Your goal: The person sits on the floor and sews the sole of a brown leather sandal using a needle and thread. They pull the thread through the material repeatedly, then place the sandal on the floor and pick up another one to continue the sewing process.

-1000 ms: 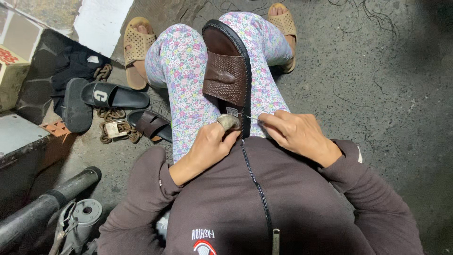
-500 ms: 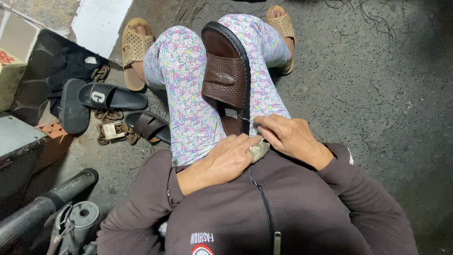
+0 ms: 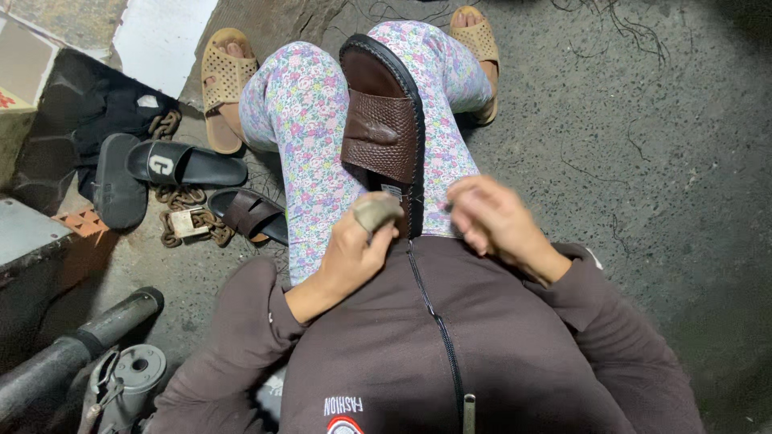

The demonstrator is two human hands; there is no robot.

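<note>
Sandal (image 3: 384, 133): brown, black-edged sole, woven strap across the middle. Stands lengthwise between the knees, toe end away from the body, heel end down by the jacket (image 3: 450, 354) zip. It lies between the two hands, its heel just beside each.

Left hand (image 3: 354, 249): fingers curled shut on a lump (image 3: 376, 210), small, grey-tan, rounded. The lump sits at the fingertips, touching or just short of the heel's left edge; which one cannot be told.

Right hand (image 3: 490, 221): blurred, fingers bent inward, just right of the heel. Whether it pinches anything cannot be told. It appears not to clasp the sandal.

Legs: floral trousers (image 3: 301, 120), knees raised, feet in tan perforated slippers (image 3: 221, 80) on the concrete floor (image 3: 643, 161).

Floor, left of the legs: a black slide (image 3: 185, 165) with a pale mark on its strap; a second black sole (image 3: 117, 181) beside it, turned bottom up; a dark brown sandal (image 3: 253, 213); a rusty chain with padlock (image 3: 189, 221) between them.

Lower left corner: dark pipe (image 3: 80, 345) and a grey metal part (image 3: 133, 370).
</note>
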